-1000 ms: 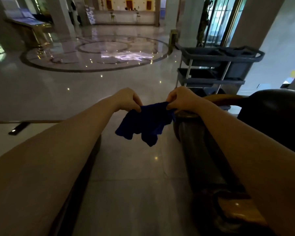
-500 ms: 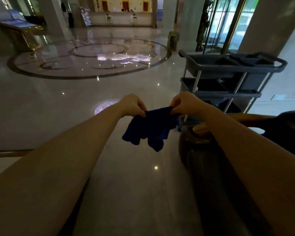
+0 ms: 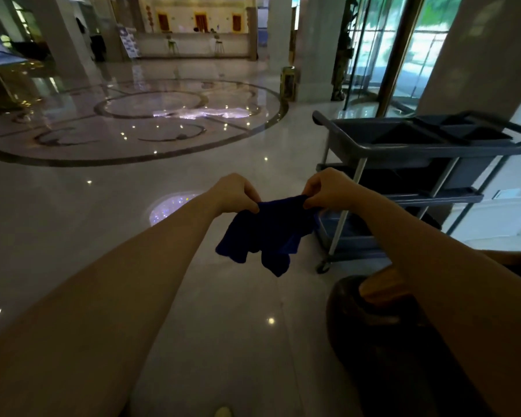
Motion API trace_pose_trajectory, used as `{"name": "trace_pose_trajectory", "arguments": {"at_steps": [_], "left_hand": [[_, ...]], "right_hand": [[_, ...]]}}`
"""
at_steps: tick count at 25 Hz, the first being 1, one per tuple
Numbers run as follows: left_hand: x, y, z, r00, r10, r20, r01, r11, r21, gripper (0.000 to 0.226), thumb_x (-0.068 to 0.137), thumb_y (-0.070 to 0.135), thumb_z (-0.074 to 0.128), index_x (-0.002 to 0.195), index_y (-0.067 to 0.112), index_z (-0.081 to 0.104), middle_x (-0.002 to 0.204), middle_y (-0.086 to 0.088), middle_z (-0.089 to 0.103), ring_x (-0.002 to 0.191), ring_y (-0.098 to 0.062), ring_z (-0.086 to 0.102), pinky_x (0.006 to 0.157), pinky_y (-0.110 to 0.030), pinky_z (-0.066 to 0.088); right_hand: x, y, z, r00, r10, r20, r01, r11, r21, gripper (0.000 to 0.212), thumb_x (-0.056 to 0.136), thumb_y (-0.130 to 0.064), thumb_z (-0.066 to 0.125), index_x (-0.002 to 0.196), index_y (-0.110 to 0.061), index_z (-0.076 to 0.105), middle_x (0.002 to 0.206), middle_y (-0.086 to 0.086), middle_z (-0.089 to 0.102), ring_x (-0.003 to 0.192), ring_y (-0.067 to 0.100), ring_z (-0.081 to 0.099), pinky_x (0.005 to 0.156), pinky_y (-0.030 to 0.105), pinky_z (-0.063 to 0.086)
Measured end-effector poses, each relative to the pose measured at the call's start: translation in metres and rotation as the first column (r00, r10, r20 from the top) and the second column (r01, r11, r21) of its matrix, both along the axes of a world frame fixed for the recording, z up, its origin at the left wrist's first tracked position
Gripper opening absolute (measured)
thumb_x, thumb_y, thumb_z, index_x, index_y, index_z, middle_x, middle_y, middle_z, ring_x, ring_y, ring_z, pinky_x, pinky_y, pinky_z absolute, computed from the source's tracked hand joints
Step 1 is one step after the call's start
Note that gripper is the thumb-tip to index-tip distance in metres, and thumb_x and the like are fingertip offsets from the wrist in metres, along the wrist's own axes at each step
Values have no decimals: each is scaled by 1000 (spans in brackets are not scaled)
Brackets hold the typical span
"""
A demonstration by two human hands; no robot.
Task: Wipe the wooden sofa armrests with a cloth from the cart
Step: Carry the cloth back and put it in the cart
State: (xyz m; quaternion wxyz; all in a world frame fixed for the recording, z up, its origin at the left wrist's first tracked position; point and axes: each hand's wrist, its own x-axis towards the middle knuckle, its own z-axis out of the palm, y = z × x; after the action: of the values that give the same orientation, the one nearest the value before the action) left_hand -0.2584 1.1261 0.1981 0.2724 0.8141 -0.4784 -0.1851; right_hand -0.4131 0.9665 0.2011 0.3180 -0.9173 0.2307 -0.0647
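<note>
Hands are meeting out in front at arm's length, both bare forearms reaching forward from the lower corners; the left hand is pinching one upper edge of a dark blue cloth between thumb and curled fingers, and the right hand is pinching the opposite upper edge in the same way; the cloth is stretching in a short band between the two grips and is hanging below them in loose, crumpled folds, touching nothing else. Under the right forearm the wooden sofa armrest is showing as a rounded brown end, glossy on top, with the darker body of the sofa dropping away beneath it; the cloth is hanging up and to the left of that armrest, apart from it. Beyond the right hand a grey service cart is standing on small wheels, its top tray divided into compartments and its lower shelves lying in shadow; what the shelves are holding cannot be told. A polished marble floor is spreading out to the left, carrying a large circular inlay and reflecting points of ceiling light; thick pillars and glass doors are rising behind the cart.
</note>
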Motion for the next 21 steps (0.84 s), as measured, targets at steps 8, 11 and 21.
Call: {"name": "trace_pose_trajectory", "arguments": {"at_steps": [8, 11, 21], "left_hand": [[161, -184, 27, 976, -207, 64, 204, 978, 44, 21, 75, 11, 69, 96, 9, 72, 92, -6, 66, 85, -15, 59, 78, -25, 45], [204, -258, 25, 963, -262, 69, 258, 964, 65, 21, 75, 10, 69, 96, 9, 72, 93, -5, 66, 84, -13, 58, 76, -24, 44], [300, -515, 21, 933, -357, 47, 357, 934, 25, 18, 73, 10, 71, 91, 10, 73, 89, -5, 68, 78, -11, 59, 75, -24, 47]], "right_hand": [[133, -146, 17, 971, -236, 48, 238, 971, -32, 8, 71, -7, 73, 76, -12, 70, 62, -7, 62, 51, -3, 59, 41, 1, 39], [168, -208, 14, 959, -281, 25, 281, 959, -35, 12, 72, -9, 73, 70, -20, 67, 66, -6, 64, 60, 2, 61, 45, 6, 43], [250, -436, 15, 913, -406, 43, 408, 911, -57, 15, 71, -6, 73, 68, -20, 68, 68, -4, 64, 65, 5, 60, 58, 13, 47]]}}
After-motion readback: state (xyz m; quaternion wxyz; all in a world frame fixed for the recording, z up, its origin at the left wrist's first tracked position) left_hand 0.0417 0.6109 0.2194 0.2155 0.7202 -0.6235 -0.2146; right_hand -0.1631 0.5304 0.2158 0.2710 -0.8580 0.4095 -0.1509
